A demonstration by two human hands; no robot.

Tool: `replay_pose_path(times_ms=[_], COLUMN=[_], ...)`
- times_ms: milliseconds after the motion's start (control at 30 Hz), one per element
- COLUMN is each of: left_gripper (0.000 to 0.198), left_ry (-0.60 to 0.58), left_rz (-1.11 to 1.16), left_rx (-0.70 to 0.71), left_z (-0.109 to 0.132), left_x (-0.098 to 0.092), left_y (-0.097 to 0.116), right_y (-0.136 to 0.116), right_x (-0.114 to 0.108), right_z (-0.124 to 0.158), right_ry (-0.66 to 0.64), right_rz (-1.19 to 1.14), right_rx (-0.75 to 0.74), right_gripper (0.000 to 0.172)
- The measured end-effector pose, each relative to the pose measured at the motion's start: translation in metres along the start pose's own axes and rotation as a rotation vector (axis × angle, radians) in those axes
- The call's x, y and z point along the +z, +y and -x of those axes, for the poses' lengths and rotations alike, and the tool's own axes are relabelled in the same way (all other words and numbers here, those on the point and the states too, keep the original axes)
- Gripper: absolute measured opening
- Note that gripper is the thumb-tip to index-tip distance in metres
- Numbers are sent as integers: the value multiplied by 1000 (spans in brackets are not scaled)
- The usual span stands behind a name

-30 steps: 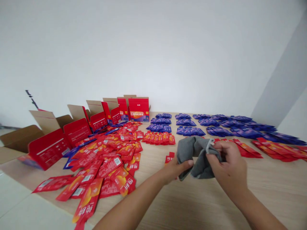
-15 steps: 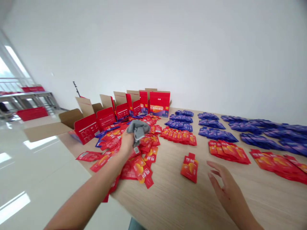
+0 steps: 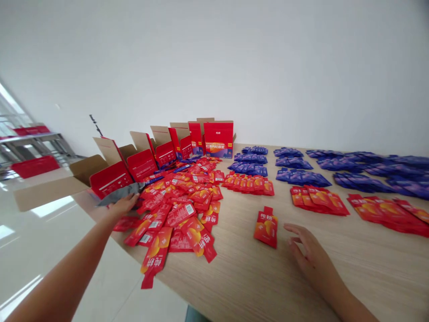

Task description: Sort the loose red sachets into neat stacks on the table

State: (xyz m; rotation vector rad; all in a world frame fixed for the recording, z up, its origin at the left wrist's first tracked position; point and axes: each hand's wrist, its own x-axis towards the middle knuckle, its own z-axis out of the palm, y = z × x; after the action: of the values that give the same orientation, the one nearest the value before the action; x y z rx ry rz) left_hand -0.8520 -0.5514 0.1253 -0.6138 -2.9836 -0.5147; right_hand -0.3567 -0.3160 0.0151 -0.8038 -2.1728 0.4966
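Left grip [image 3: 124,205] holds gray cloth [image 3: 118,193]; right grip [image 3: 310,255], loosely parted, is near a red sachet [image 3: 266,228].

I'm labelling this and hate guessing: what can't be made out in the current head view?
Head view:
Whether the left hand grips or merely touches the gray cloth: blurred.
Bottom of the red pouch pile: covered by upper pouches.
Inside of the nearest open box: hidden by its red side.
Rightmost blue pouches: cut off by right edge.

Left hand [image 3: 123,205] moved leftward, gray cloth [image 3: 118,194] now near front red box [image 3: 110,179], apparently flatter
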Motion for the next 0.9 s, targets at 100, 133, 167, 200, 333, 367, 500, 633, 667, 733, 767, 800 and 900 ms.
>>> replay_pose_path(times_ms=[100, 133, 167, 200, 333, 367, 500, 633, 667, 733, 767, 800, 900], left_gripper=[50, 53, 54, 55, 54, 53, 61, 66, 65, 63, 61, 59, 50], left_ry=[63, 107, 145, 161, 86, 49, -189, -235, -230, -224, -220, -211, -151], left_rz=[-158, -173, -184, -179, -128, -122, -231, -396, -405, -410, -415, -421, -433], left_rx=[33, 112, 202, 285, 577, 629, 747, 771, 787, 832, 858, 884, 965], left_z=[-3, 0, 4, 9, 37, 44, 67, 82, 86, 93, 97, 100, 110], left_x=[13, 19, 26, 33, 60, 65, 84, 97, 99, 103, 104, 105, 106], left_y=[15, 24, 35, 49, 113, 128, 170, 182, 183, 185, 186, 188, 192], right_y=[-1, -4, -9, -14, -31, -33, -25, -4, -1, 3, 3, 2, -3], right_x=[4, 7, 10, 14, 25, 25, 12, -9, -13, -20, -23, -25, -28], right_z=[1, 0, -1, -2, -6, -7, -3, 10, 13, 15, 15, 14, 9], right_ry=[-22, -55, -103, -163, -422, -467, -522, -419, -383, -322, -300, -282, -258], right_rz=[88, 123, 161, 200, 332, 349, 399, 462, 473, 466, 450, 431, 391], right_rx=[-77, -122, -166, -203, -219, -205, -150, -97, -84, -63, -52, -41, -3], right_gripper=[35, 38, 40, 42, 43, 43, 43, 42, 41, 38, 38, 37, 34])
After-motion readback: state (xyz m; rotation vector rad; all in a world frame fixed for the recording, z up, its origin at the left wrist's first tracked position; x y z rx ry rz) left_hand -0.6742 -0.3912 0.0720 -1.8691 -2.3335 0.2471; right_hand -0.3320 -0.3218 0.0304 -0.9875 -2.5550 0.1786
